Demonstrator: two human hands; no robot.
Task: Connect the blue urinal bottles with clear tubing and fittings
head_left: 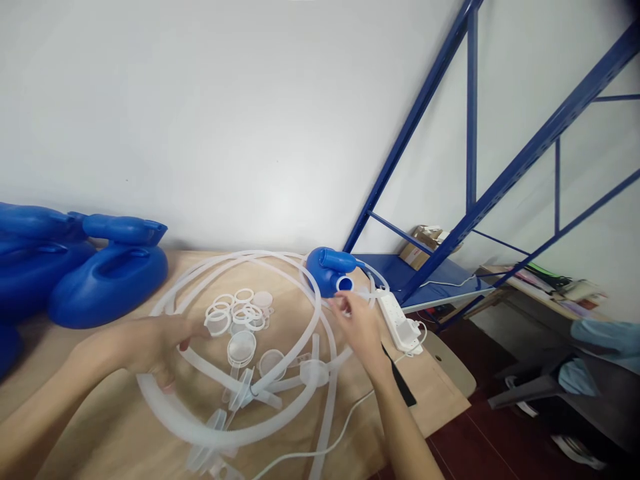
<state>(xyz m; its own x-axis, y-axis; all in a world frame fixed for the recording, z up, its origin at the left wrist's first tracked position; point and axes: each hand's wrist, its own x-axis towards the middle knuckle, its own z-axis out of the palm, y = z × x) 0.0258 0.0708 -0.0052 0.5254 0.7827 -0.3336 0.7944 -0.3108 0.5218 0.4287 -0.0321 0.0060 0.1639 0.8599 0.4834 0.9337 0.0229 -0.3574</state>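
With the wall (225, 133) as 12 o'clock and the loose round caps (242, 347) as dial centre, the blue plastic bottle (318, 270) stands on the surface (433, 393) between 1 and 2 o'clock. Right hand (358, 325), between 2 and 3: fingertips drawn narrow beside the bottle's mouth (345, 285); whether they pinch anything cannot be determined. Left hand (145, 343), 9 o'clock: thumb and fingers spread wide over translucent tubing (250, 435); contact unverified. Progress, as judged: partial at most. The mouth shows a white rim but no cap. Apparently outstanding: white rings (243, 312) piled loose at 12, caps unfitted. Blue jugs (110, 297) stand at 10; their fittings cannot be confirmed.
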